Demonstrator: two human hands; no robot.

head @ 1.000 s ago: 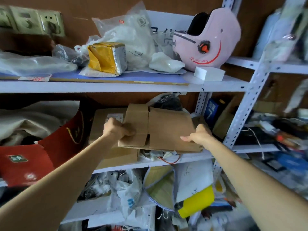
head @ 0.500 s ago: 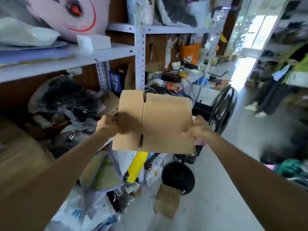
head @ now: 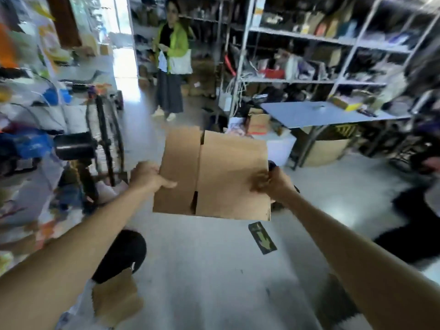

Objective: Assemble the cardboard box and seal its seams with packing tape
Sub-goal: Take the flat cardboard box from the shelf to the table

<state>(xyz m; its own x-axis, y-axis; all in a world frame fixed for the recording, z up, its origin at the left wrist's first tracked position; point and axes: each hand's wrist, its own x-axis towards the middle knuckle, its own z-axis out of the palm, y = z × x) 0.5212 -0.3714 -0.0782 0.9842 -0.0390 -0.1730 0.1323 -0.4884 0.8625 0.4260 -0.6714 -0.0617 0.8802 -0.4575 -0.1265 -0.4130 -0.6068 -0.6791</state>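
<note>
A flattened brown cardboard box (head: 221, 177) hangs in front of me above the floor, its flaps still folded flat. My left hand (head: 148, 176) grips its left edge, thumb on top. My right hand (head: 273, 181) grips the right edge, fingers curled round it. No packing tape is visible in this blurred view.
A blue-grey table (head: 316, 114) stands ahead on the right before metal shelving (head: 309, 39) full of goods. A person in a green top (head: 172, 58) stands in the aisle ahead. A fan stand (head: 104, 139) and clutter fill the left. A cardboard scrap (head: 114, 298) and a dark strip (head: 262, 238) lie on the floor.
I have turned away from the shelf into the open room, carrying the flat box with both hands. The grip of both hands is unchanged.
</note>
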